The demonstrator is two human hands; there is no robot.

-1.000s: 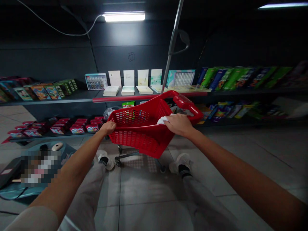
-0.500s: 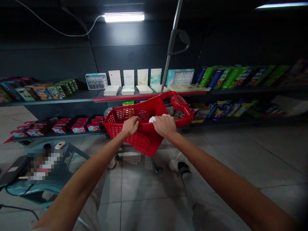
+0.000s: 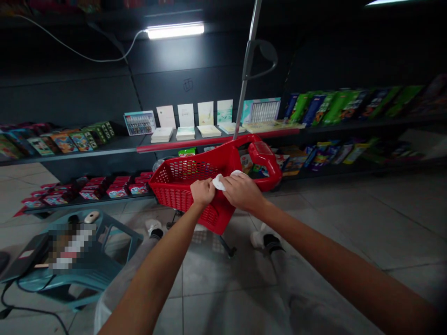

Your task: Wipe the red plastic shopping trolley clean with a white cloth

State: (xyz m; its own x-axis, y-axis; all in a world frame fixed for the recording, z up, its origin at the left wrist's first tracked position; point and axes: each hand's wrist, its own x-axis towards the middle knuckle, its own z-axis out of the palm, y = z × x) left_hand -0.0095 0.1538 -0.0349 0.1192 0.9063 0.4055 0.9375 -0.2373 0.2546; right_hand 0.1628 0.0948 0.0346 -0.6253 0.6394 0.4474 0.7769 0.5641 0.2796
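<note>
A red perforated shopping basket (image 3: 181, 181) on a wheeled frame stands in front of me, tilted, with its red handle (image 3: 261, 156) at the right. My left hand (image 3: 201, 191) is closed on the basket's near rim. My right hand (image 3: 242, 191) is closed on a white cloth (image 3: 220, 181) and presses it on the same rim, right beside the left hand. Both my legs stretch out on the tiled floor under the basket.
Dark shelves (image 3: 104, 144) run along the wall with coloured boxes, notebooks (image 3: 185, 132) and pen sets. A metal pole (image 3: 244, 88) rises behind the basket. A teal plastic stool (image 3: 101, 260) with a mouse and cables stands at the left.
My left hand slid along the rim from the basket's far left corner to beside my right hand. The right hand with the cloth shifted left. The basket has turned and come closer.
</note>
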